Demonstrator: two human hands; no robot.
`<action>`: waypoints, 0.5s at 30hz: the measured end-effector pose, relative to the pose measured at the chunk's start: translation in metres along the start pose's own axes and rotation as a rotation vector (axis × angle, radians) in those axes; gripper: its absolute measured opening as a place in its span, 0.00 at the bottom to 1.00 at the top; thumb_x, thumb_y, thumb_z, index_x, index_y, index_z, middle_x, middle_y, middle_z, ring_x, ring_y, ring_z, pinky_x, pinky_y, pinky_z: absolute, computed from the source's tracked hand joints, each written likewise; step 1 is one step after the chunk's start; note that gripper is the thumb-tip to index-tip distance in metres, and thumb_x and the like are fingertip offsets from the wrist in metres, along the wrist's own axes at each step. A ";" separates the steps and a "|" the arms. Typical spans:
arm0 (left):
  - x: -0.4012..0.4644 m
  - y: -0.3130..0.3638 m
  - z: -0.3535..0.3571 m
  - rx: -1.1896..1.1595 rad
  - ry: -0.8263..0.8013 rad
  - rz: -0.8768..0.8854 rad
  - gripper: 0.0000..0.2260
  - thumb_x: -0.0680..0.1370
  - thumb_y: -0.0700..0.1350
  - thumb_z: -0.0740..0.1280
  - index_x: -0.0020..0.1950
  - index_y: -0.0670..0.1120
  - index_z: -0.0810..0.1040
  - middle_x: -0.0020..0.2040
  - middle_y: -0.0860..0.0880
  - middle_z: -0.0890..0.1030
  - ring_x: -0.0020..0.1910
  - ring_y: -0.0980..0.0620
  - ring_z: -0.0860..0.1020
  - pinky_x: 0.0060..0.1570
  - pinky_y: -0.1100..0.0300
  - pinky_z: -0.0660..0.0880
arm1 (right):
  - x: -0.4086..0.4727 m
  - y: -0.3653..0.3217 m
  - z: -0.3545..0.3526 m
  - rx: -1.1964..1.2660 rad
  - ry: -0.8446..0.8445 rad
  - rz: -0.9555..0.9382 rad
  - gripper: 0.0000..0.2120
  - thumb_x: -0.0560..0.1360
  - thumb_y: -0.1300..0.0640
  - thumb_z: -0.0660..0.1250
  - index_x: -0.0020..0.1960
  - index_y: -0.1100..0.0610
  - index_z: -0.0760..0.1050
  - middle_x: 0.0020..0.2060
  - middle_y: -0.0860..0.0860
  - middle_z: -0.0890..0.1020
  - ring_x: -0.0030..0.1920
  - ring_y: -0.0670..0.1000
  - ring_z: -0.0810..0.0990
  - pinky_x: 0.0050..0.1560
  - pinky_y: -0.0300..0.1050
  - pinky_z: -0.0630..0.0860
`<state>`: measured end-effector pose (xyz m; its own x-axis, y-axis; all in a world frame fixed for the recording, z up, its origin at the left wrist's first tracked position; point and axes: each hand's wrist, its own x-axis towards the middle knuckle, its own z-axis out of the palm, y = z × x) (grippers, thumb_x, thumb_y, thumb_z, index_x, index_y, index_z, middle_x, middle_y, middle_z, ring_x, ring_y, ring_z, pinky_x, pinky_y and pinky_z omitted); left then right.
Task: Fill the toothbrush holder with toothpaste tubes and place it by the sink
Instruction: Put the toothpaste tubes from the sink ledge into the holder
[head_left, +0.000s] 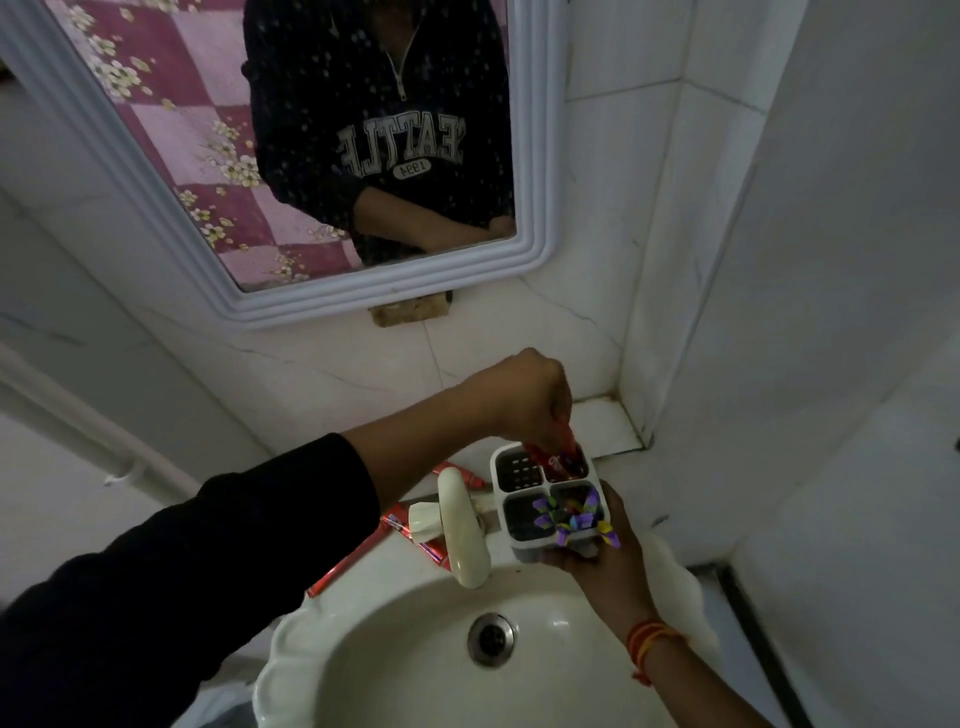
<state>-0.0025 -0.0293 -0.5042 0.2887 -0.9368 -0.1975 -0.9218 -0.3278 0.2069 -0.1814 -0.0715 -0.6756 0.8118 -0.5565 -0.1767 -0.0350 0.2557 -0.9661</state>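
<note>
Left hand: up above the toothbrush holder, fingers pinched narrow on the top end of a red toothpaste tube, knuckles turned toward the wall.
Red toothpaste tube: standing tilted, lower end down inside the holder's far right compartment, upper end hidden in the fingers.
Right hand: cupped under the holder from the near side, palm up, fingers wrapped on its base; red and orange threads circle the wrist.
Toothbrush holder: white, 4 compartments in a square, held up in the air over the back right corner of the sink, just right of the tap.
Far left compartment: slotted bottom showing, nothing visible in it.
Near compartments: purple and multicoloured pieces poke up across the near right side; too blurred to say what they are.
Spare tubes: more red tubes lying flat on the sink ledge behind and left of the tap, partly hidden by the left forearm; 1 more lies behind the tap near the wall.
Sink: cream basin with a scalloped rim, metal drain in the middle.
Mirror: white-framed, on the tiled wall above, reflecting a dark sweatshirt and a pink floral checked cloth.
</note>
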 end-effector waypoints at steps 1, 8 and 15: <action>0.001 0.004 -0.002 0.076 0.000 0.011 0.10 0.72 0.50 0.76 0.51 0.48 0.87 0.41 0.52 0.83 0.40 0.55 0.79 0.40 0.61 0.74 | 0.000 0.001 0.000 0.019 -0.006 -0.015 0.31 0.65 0.81 0.72 0.63 0.59 0.72 0.54 0.57 0.81 0.48 0.41 0.85 0.38 0.38 0.83; 0.010 0.016 0.018 0.124 -0.057 0.037 0.12 0.76 0.46 0.72 0.60 0.48 0.85 0.56 0.47 0.84 0.49 0.48 0.82 0.40 0.59 0.73 | -0.001 -0.002 0.002 -0.046 0.016 0.031 0.33 0.65 0.81 0.72 0.65 0.61 0.71 0.56 0.56 0.81 0.47 0.38 0.84 0.37 0.34 0.81; 0.000 -0.021 0.019 -0.494 -0.093 -0.214 0.19 0.77 0.60 0.69 0.53 0.45 0.87 0.47 0.49 0.88 0.47 0.53 0.86 0.48 0.60 0.82 | -0.003 -0.002 0.001 -0.031 0.002 0.032 0.30 0.69 0.80 0.69 0.63 0.55 0.73 0.53 0.54 0.83 0.49 0.44 0.86 0.37 0.39 0.83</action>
<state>0.0123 -0.0196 -0.5267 0.4119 -0.8355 -0.3636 -0.6076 -0.5492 0.5737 -0.1832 -0.0695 -0.6725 0.8087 -0.5502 -0.2080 -0.0788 0.2491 -0.9653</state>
